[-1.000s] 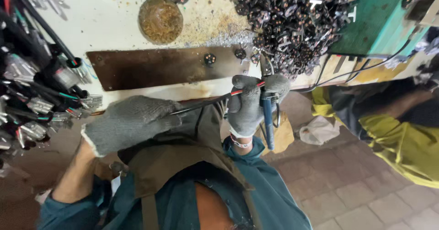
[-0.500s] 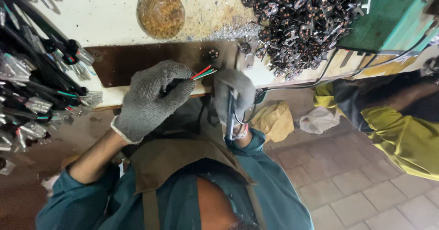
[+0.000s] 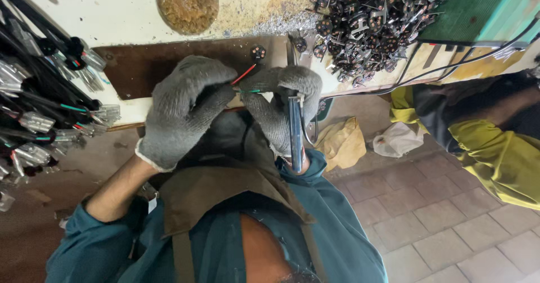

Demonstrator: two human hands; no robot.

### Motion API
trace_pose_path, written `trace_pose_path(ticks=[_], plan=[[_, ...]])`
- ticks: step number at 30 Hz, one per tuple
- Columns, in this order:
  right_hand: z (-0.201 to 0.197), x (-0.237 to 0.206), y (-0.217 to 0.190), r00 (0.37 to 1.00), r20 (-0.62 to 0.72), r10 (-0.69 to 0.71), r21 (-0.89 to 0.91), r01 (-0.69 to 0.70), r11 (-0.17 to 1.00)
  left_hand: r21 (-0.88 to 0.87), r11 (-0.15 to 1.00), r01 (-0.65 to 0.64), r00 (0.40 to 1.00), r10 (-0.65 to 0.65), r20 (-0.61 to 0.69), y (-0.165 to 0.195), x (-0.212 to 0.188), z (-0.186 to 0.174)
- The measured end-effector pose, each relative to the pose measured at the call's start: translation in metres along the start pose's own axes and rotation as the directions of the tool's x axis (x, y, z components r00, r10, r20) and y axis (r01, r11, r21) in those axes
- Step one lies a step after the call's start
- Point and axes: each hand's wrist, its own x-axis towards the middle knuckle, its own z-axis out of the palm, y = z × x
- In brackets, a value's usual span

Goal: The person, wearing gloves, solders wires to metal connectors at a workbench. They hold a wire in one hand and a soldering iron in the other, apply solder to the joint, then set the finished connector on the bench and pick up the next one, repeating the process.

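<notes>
Both hands have come closer together since the earlier frame, now meeting over the brown metal plate [image 3: 152, 63] at the desk's front edge. Between them the thin wires [image 3: 243, 76], one red and one green, are poking out, with the red one angling up toward a small black plug piece [image 3: 257, 52] lying on the plate. The left hand [image 3: 183, 106], in a grey knit glove, is curling closed around the wires from the left. The right hand [image 3: 281, 100], gloved the same, is pinching the wires' other side while also gripping a blue-handled tool [image 3: 295, 134] that is hanging down along the wrist. Fingertips of the two hands are touching. Beyond the plate, the pale desk [image 3: 112, 13] is carrying a round brownish lump [image 3: 187, 3] and a large heap of black plug parts [image 3: 371, 18] to the right. Bundles of black cables [image 3: 39, 97] are lying at the left. Below, a brick-tiled floor [image 3: 439, 215] is showing, with another person's yellow sleeve [image 3: 495, 153] at the right.
</notes>
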Motion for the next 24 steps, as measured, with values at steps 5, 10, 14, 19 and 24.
trace_pose_path(ticks=[5,10,14,19,24], plan=[[0.004,-0.006,0.008,0.998,-0.056,0.031,0.339,-0.010,0.941,0.287,0.957,-0.043,0.982,-0.013,0.191,-0.001,-0.001,-0.004],[0.000,-0.012,0.016,0.953,-0.016,-0.304,-0.388,0.274,0.880,0.066,0.982,0.179,0.975,-0.186,0.124,0.000,-0.004,0.004],[0.003,-0.015,0.021,0.997,-0.031,0.071,0.141,-0.066,0.988,-0.225,0.949,0.222,0.975,-0.219,0.038,-0.002,-0.001,0.006],[0.006,-0.014,0.006,0.991,0.137,0.001,0.110,-0.016,0.994,-0.426,0.669,0.609,0.789,-0.457,0.411,-0.013,0.004,-0.014],[-0.008,0.001,0.002,0.956,0.240,-0.168,0.343,0.078,0.936,-0.136,0.738,0.661,0.630,-0.446,0.636,-0.022,0.007,-0.015]])
